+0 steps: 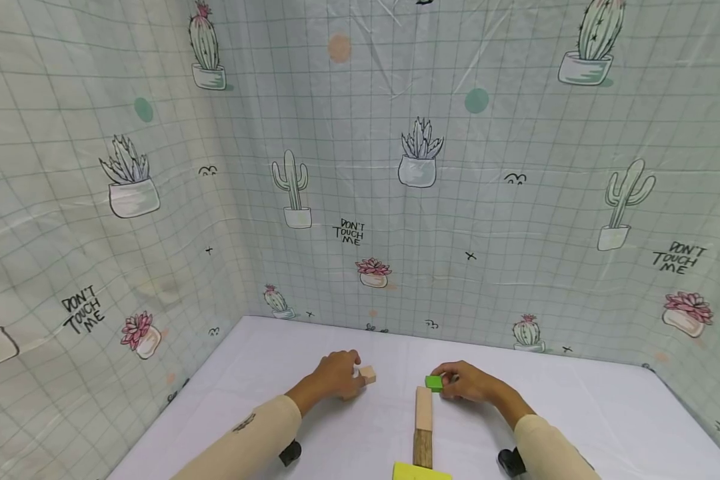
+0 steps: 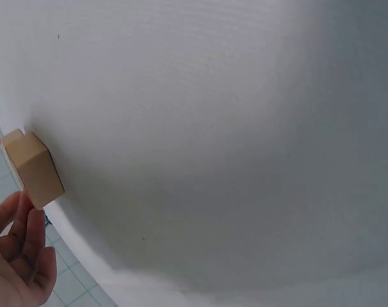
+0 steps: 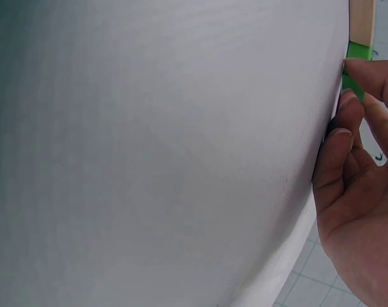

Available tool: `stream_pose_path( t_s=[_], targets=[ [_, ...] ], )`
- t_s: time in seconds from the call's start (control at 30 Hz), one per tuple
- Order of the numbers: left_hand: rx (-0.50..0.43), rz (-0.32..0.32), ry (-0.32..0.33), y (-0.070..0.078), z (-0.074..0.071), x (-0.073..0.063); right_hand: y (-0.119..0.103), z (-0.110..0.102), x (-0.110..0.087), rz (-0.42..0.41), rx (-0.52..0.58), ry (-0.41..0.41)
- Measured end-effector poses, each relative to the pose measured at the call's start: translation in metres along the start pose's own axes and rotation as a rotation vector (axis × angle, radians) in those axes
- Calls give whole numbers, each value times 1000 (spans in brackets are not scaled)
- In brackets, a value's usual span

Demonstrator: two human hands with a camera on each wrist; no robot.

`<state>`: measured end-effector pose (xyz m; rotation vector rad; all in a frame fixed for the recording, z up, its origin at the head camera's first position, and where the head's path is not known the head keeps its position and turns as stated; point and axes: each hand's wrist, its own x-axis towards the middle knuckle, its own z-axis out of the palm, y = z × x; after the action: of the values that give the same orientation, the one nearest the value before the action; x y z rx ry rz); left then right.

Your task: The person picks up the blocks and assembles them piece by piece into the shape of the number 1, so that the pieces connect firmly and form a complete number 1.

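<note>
My left hand [image 1: 339,375] is beside a small pale wooden block [image 1: 367,375] on the table, thumb and index finger spread around its near side. In the left wrist view, fingertips touch the lower end of the wooden block [image 2: 37,167], while another digit stands slightly apart from it at the left edge. My right hand [image 1: 465,382] pinches a small green block [image 1: 434,383] between thumb and fingers. That block sits at the far end of a pale oblong block [image 1: 423,408]. Fingers partly cover the green block [image 3: 353,86] in the right wrist view.
From the pale oblong block, a darker brown wooden block [image 1: 423,448] and a yellow block [image 1: 421,472] continue the row toward me. The white table [image 1: 360,427] meets a grid-patterned cactus curtain [image 1: 360,167] at the back and sides. Black devices [image 1: 290,453] show beneath both forearms.
</note>
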<state>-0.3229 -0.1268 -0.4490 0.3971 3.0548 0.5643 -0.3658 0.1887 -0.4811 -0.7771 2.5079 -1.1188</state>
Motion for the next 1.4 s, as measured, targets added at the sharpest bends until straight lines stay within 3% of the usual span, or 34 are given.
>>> stream_pose_path(
  t_s=[0.23,0.47,1.4],
  targets=[
    [44,-38,-26,3,5,4,0,1,0,-4,4,1],
    [22,-55,-45,4,7,8,-1,2,-2,-10,19,1],
    [18,-47,-61,5,9,14,-3,2,-3,9,22,11]
  ],
)
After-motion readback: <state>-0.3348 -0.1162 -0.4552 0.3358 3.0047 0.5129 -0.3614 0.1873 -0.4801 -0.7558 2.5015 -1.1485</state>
